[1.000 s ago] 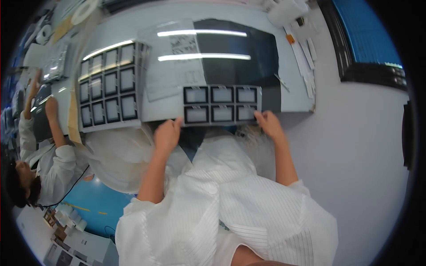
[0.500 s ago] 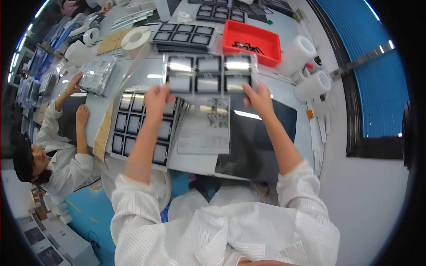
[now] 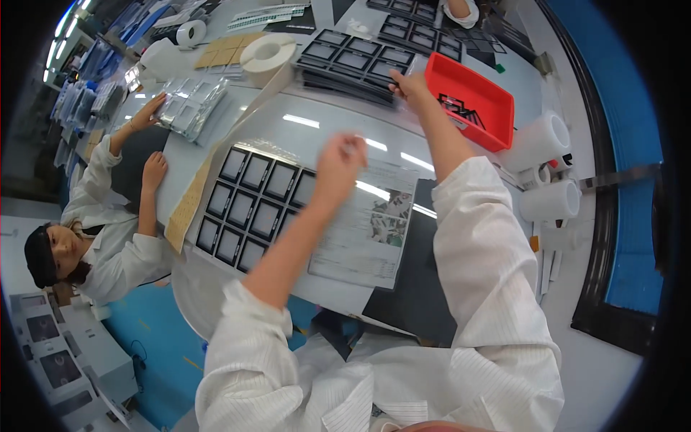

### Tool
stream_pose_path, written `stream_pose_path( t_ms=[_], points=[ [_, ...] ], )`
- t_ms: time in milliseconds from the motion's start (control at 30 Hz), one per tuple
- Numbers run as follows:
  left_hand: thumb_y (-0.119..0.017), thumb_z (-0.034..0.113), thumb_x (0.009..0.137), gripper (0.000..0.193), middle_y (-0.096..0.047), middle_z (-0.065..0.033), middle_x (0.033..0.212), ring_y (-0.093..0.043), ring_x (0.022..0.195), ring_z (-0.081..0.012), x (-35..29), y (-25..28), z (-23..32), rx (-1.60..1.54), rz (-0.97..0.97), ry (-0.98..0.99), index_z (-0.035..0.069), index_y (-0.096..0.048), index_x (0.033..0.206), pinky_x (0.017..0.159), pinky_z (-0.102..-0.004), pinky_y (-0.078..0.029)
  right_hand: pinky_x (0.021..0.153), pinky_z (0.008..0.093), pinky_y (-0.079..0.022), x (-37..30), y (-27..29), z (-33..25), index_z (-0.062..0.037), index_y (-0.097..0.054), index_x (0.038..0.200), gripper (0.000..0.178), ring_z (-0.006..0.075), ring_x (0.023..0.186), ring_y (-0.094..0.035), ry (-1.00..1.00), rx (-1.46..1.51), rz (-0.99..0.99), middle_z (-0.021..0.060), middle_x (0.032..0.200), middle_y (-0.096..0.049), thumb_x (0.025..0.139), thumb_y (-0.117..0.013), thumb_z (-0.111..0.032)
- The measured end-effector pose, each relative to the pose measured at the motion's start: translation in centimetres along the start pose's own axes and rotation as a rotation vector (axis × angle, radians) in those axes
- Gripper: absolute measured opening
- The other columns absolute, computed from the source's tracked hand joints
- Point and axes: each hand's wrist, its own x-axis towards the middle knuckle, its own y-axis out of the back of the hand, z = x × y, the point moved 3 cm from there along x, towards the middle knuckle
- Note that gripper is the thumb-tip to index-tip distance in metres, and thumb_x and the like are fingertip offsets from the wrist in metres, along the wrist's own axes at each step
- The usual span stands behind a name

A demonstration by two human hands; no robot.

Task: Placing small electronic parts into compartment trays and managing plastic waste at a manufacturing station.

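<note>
One panel stack (image 3: 353, 63), upper centre; right hand (image 3: 410, 86) at its edge, perhaps steadying it.
Left hand (image 3: 340, 167) hovers blurred mid-frame; whether either grip clasps, I cannot tell.

White table (image 3: 317, 140). Far side: stack of black-framed panels (image 3: 353, 61), red bin (image 3: 498, 119) just right of it, cream roll (image 3: 268, 69) left. Near side: second panel group (image 3: 245, 201), printed page (image 3: 345, 248) overlapping dark mat (image 3: 403, 309). White rolls (image 3: 547, 199) along right edge.
</note>
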Motion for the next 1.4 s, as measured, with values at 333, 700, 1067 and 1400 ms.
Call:
stream_pose_path(
  t_ms=[333,700,1067,1400],
  points=[
    [-0.063,0.003,0.083,0.016,-0.062,-0.0055,0.089,-0.06,0.068,-0.0126,-19.7,8.1,0.8,0.286,0.077,0.14,0.001,-0.061,0.099,0.061,-0.0246,-0.047,0.059,0.0368,-0.047,-10.3,-2.8,-5.2,0.0004,-0.065,0.071,0.058,0.0267,0.065,-0.064,0.549,-1.205,-0.115,0.0111,0.063,-0.064,0.079,-0.063,-0.057],
    [-0.063,0.006,0.081,0.029,-0.056,-0.0124,0.111,-0.048,0.111,-0.0333,-19.4,13.0,-3.0,0.743,0.175,-0.298,0.002,-0.055,0.109,0.095,-0.0428,-0.037,0.078,0.0353,-0.046,-26.7,-9.9,8.7,0.0006,-0.053,0.104,0.062,0.0287,0.091,-0.053,0.655,-0.815,-0.296,0.0154,0.101,-0.052,0.067,-0.08,-0.041],
    [-0.063,0.004,0.079,0.026,-0.056,-0.0135,0.107,-0.049,0.108,-0.0341,-19.7,13.4,-3.3,0.711,0.184,-0.344,0.002,-0.055,0.104,0.094,-0.0424,-0.039,0.077,0.0409,-0.049,-26.2,-12.1,7.8,0.0048,-0.055,0.093,0.068,0.0349,0.094,-0.055,0.686,-1.127,-0.068,0.0196,0.096,-0.057,0.055,-0.084,-0.044],
    [-0.064,0.005,0.077,0.023,-0.056,-0.0145,0.101,-0.05,0.104,-0.0347,-19.5,13.0,-3.2,0.682,0.231,-0.392,0.002,-0.054,0.098,0.092,-0.0437,-0.04,0.075,0.0408,-0.048,-26.4,-11.4,6.9,-0.0018,-0.054,0.096,0.057,0.0347,0.088,-0.057,0.681,-0.899,0.013,0.016,0.096,-0.057,0.062,-0.083,-0.037]
  ],
)
